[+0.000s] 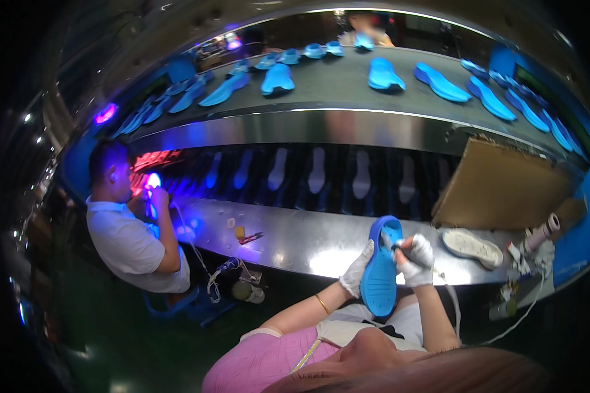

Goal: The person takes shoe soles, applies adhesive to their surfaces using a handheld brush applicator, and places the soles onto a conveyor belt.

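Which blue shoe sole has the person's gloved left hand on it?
The blue sole nearest the person: the left hand holds it by its edge. The belt soles lie farther off, on the belt.

The person wears a pink short-sleeved top (262, 361), gold bracelet (322, 304) and white glove (356, 271) on each hand (415, 259).

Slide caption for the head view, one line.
Gloved left hand holds a blue shoe sole; right hand holds a dark tool near its far end.
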### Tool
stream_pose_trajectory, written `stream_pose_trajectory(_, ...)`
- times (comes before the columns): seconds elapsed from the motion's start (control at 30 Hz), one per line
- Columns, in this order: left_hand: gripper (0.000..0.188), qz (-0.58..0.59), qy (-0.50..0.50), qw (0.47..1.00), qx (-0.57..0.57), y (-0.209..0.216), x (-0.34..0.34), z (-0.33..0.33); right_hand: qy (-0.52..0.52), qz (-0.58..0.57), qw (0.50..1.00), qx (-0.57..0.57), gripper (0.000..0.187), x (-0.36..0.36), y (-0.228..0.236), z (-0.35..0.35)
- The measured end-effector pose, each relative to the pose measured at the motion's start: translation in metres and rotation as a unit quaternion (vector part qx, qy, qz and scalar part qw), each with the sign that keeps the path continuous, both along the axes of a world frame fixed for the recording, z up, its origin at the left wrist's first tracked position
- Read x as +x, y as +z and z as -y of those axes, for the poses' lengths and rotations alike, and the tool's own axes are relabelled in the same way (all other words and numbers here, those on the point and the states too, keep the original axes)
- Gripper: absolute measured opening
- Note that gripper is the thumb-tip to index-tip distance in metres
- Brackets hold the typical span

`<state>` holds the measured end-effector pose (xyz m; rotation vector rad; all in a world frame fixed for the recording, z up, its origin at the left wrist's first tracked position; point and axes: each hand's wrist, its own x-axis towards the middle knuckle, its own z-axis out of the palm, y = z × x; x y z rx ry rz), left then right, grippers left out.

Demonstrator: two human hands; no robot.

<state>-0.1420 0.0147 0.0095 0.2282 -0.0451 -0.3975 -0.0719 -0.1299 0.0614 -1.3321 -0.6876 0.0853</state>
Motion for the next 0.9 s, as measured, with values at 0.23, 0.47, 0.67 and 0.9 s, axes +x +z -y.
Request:
stream_pose_trajectory(0.23,0.064,-0.041,0.097,0.990,0.089,0.021,-0.005,-0.008,0.005,0.060,0.997,-0.040,0.020,-0.010,0.016,0.003)
stream_pose_trajectory(0.47,0.068,-0.048,0.175,0.979,0.096,0.023,0.008,-0.016,0.110,0.013,0.990,-0.092,0.018,-0.029,0.013,0.002)
stream_pose_trajectory(0.67,0.069,0.015,0.157,0.985,0.072,0.028,0.015,-0.023,0.075,0.070,0.982,-0.160,0.020,-0.042,0.019,-0.004)
stream_pose_trajectory(0.9,0.070,-0.035,0.169,0.982,0.073,0.029,0.015,-0.037,0.064,0.062,0.990,-0.113,0.011,-0.042,0.019,0.001)
